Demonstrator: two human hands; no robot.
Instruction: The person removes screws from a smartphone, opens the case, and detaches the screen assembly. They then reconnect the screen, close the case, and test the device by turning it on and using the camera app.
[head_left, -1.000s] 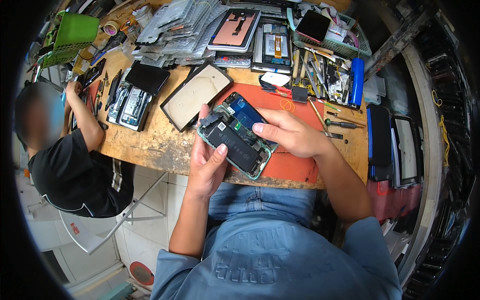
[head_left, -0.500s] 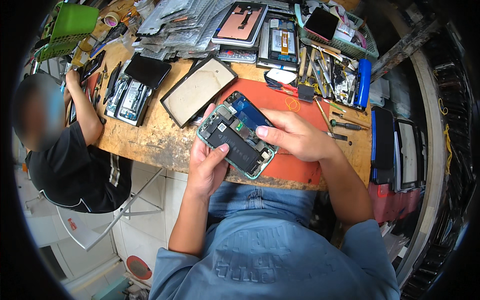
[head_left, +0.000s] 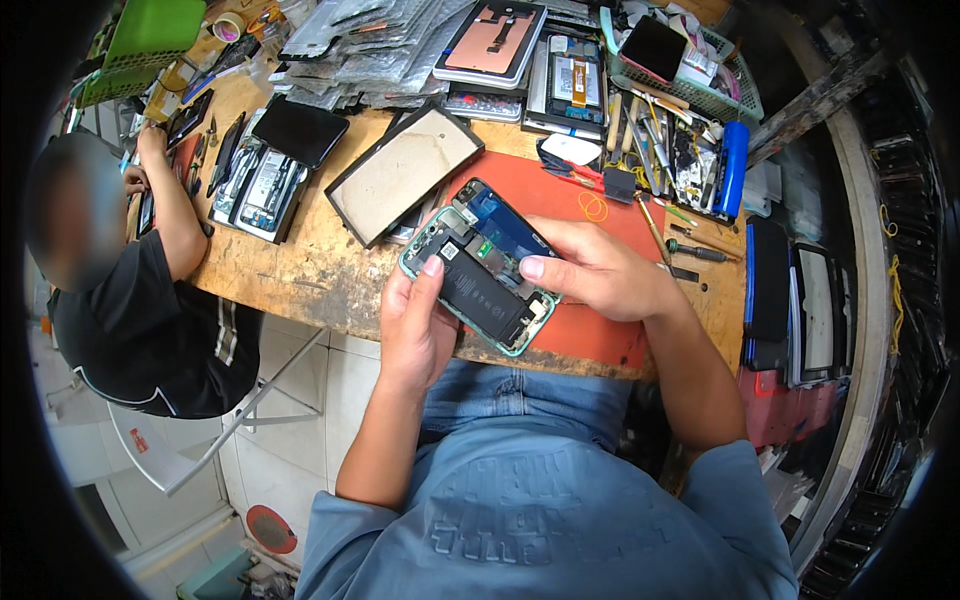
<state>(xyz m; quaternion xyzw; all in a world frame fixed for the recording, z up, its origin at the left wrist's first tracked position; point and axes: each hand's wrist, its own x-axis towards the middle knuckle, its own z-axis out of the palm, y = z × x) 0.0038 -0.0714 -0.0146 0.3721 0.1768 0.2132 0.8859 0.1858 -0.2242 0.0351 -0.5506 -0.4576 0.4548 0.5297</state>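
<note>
An opened smartphone body [head_left: 478, 298] with a green rim, a black battery and bare inner parts is tilted above the bench's front edge. My left hand [head_left: 412, 325] grips its left side, with the thumb at the upper left by the battery and the fingers hidden beneath. My right hand [head_left: 605, 272] holds the phone's dark display panel [head_left: 505, 225] along its right edge, thumb on top. The panel lies alongside the body, overlapping its right side; whether a cable joins them, I cannot make out.
An orange mat [head_left: 610, 340] lies beneath on the wooden bench. Behind are a shallow box [head_left: 405, 175], an opened device [head_left: 262, 190], bubble-wrapped stacks [head_left: 370, 50] and a tool tray [head_left: 705, 165]. Another person [head_left: 130, 310] sits at the left with hands on the bench.
My left thumb has slid up from the battery toward the phone body's upper left edge. The panel stays in my right hand, and the view has shifted slightly.
</note>
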